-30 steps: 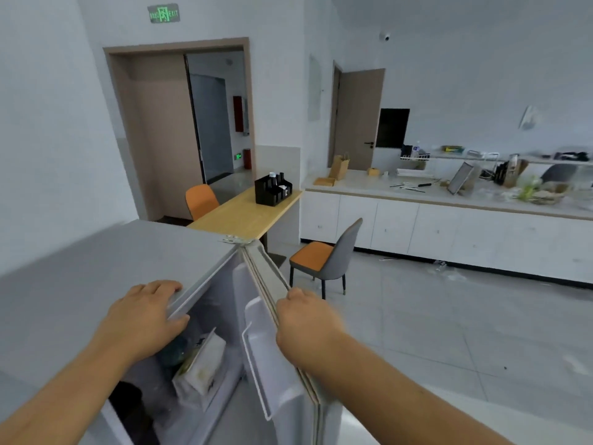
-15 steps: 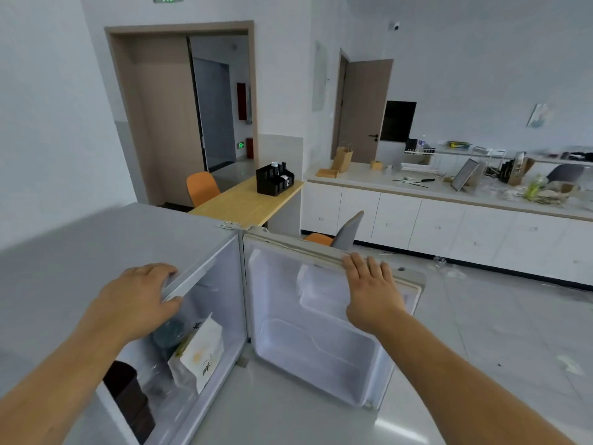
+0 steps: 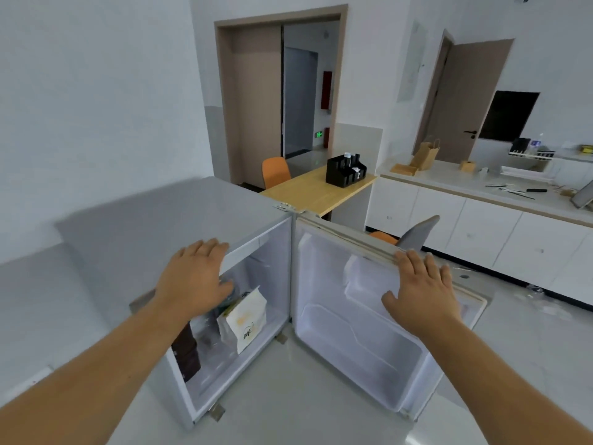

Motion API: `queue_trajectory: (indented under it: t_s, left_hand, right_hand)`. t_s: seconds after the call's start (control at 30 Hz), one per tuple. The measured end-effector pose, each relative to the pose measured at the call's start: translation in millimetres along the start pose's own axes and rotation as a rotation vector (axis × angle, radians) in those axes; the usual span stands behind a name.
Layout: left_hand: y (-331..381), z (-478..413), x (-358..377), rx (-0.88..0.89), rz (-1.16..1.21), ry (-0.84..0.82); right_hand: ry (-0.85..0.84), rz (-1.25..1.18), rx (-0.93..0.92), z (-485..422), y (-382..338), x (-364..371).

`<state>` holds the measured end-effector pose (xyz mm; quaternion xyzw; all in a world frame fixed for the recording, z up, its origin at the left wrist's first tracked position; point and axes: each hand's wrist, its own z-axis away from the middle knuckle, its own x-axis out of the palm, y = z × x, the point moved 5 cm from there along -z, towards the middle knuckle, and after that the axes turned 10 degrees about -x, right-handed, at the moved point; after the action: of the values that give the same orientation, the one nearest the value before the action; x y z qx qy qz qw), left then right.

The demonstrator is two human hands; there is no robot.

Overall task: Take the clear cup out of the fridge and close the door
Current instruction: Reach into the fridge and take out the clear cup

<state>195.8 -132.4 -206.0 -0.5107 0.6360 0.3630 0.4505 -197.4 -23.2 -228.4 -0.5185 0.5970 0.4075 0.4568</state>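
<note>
A small grey fridge [image 3: 167, 220] stands below me with its door [image 3: 362, 319] swung wide open to the right. My left hand [image 3: 195, 277] lies flat on the front edge of the fridge top, fingers spread, holding nothing. My right hand [image 3: 423, 290] rests palm-down on the top edge of the open door. Inside I see a white paper bag [image 3: 247, 319], a dark brown container [image 3: 186, 354] and something clear and plastic [image 3: 208, 335] between them; whether that is the clear cup I cannot tell.
A wooden table [image 3: 317, 187] with a black organizer [image 3: 345, 171] stands behind the fridge. An orange chair [image 3: 276, 171] and a grey-backed chair [image 3: 417, 234] flank it. White cabinets with a cluttered counter [image 3: 481, 194] run along the right. Light floor [image 3: 529, 342] lies beyond the door.
The fridge door swung from nearly shut to wide open. My right hand slid from its edge to lie flat on its top rim. My left hand stayed on the fridge top.
</note>
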Motion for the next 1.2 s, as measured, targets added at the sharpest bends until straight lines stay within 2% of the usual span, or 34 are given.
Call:
queue_trajectory:
  t_s: [0.1,0.17,0.2,0.27,0.33,0.4,0.47,0.57,0.7,0.87,1.0,1.1,1.2]
  left_hand:
    - [25,42,16,0.112,0.156,0.120]
    - [33,68,47,0.048,0.274,0.044]
    - [32,77,68,-0.029,0.311,-0.043]
    - [25,85,116,-0.182,0.396,-0.193]
    - [11,81,157,-0.342,0.549,-0.265]
    - [-4,69,192,-0.514,0.663,-0.283]
    - [-13,53,222,-0.635,0.730,-0.280]
    - [-17,33,261,-0.719,0.836,-0.276]
    - [-14,20,288,-0.726,0.829,-0.347]
    - [-3,28,298,-0.689,0.866,-0.405]
    - [27,15,325,-0.567,0.947,-0.608]
    - [35,-9,335,-0.525,0.980,-0.601]
    - [25,-27,339,-0.550,0.951,-0.593]
  right_hand:
    - [0.279,-0.119,-0.190,8,-38,-4]
    - [0.321,-0.261,-0.303,16,-77,9]
    - [0.255,-0.346,-0.313,15,-98,20]
    - [0.009,-0.511,-0.249,7,-140,52]
    - [-0.246,-0.676,-0.137,-9,-179,92]
    - [-0.417,-0.827,-0.050,-35,-216,129]
    - [-0.525,-0.893,0.024,-66,-247,162]
    - [-0.633,-0.900,0.125,-109,-280,209]
    - [-0.700,-0.848,0.152,-143,-303,261]
    - [-0.631,-0.777,0.127,-165,-281,280]
    - [-0.390,-0.533,-0.137,-193,-262,282]
    - [-0.261,-0.602,-0.227,-216,-266,288]
    - [-0.201,-0.759,-0.154,-224,-273,296]
